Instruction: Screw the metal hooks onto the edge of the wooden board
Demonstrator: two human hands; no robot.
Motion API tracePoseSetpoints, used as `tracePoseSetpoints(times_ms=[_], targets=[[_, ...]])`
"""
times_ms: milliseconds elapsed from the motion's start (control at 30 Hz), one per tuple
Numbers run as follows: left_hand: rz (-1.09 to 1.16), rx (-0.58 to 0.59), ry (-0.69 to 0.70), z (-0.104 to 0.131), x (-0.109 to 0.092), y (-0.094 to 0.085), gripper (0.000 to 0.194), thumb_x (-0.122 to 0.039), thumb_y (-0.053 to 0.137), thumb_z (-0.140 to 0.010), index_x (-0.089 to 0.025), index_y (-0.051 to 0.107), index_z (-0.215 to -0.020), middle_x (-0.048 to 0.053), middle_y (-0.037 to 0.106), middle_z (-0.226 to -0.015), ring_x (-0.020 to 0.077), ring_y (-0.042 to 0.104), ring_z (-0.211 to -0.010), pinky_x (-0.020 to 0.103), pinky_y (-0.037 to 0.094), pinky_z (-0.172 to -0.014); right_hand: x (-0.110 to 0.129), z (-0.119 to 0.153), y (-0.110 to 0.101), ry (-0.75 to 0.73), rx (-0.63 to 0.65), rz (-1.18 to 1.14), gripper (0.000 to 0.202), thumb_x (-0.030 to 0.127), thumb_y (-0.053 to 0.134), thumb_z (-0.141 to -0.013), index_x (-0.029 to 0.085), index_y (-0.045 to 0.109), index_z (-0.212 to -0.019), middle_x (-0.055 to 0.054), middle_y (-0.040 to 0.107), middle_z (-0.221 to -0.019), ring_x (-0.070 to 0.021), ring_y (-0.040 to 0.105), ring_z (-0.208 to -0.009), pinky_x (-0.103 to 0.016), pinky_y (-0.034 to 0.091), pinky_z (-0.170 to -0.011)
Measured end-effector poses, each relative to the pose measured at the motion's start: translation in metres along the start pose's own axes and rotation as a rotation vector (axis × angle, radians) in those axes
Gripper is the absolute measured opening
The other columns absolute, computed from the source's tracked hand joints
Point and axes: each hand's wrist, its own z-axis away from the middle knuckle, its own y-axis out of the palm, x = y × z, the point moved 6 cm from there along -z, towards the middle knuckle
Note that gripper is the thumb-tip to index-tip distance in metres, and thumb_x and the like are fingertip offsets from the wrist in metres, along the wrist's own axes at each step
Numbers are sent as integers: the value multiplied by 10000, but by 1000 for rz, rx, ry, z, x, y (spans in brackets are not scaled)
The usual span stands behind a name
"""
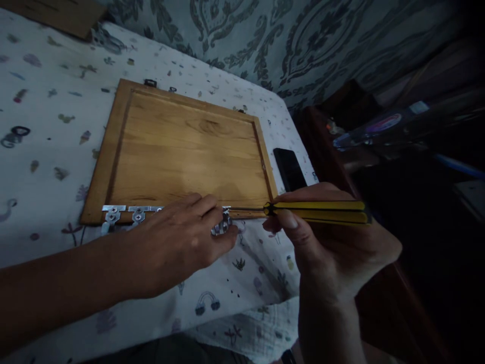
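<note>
A wooden panel (193, 146) with a raised frame lies flat on the cloth. Along its near edge sits a row of metal hinges (138, 216), some with cross-head screws visible. My left hand (182, 235) rests over that edge, thumb and fingers closed around a metal hinge (222, 225) toward the right of the row; its palm and fingers hide part of the row. Held level in my right hand (322, 242) is a screwdriver (318, 211) with a yellow and black handle. Its thin shaft points left, and the tip reaches the hinge at my left fingers.
A patterned white cloth (45, 167) covers the surface. A dark phone (290, 169) lies right of the panel. Beyond are a brown cardboard piece (56, 17) and a metal part (108, 40). A plastic bottle (382, 124) lies at the right, past the cloth's edge.
</note>
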Motion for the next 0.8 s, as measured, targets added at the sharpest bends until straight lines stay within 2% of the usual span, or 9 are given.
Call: tracePoseSetpoints(times_ms=[133, 300, 467, 633, 800], targets=[[4, -13, 13, 0, -1, 0, 405, -106, 546, -901, -145, 540, -1304, 147, 631, -1178, 287, 567, -1089, 420, 509, -864, 9, -2, 4, -63, 61, 64, 204, 105, 771, -787, 238, 718, -933, -3, 703, -837, -173, 645, -685, -364, 510, -587], [14, -21, 9, 0, -1, -1, 368, -110, 504, -925, -140, 541, -1290, 129, 632, -1100, 282, 561, -1066, 431, 500, -889, 14, -2, 8, -90, 11, 74, 188, 159, 803, -770, 239, 678, -886, 16, 615, -725, -164, 560, -635, -355, 420, -547], [32, 8, 8, -1, -2, -3, 355, -101, 480, -931, -144, 557, -1275, 136, 625, -1115, 284, 556, -1069, 422, 501, -866, 10, -2, 9, -28, 9, 73, 190, 198, 820, -761, 272, 669, -851, 18, 611, -720, -167, 558, -604, -350, 425, -527], [17, 0, -5, -1, -1, -3, 405, -77, 509, -905, -156, 546, -1300, 122, 633, -1086, 268, 553, -1047, 402, 482, -868, 3, -2, 10, 77, 44, 15, 129, 229, 776, -810, 259, 702, -912, -2, 691, -842, -173, 661, -678, -344, 539, -587], [27, 32, 0, -1, -1, -1, 386, -99, 492, -933, -158, 535, -1312, 132, 622, -1131, 285, 543, -1090, 413, 492, -858, -4, -3, 9, 196, 68, -90, 282, 260, 790, -798, 265, 704, -1067, -17, 726, -929, -160, 670, -691, -288, 532, -519]])
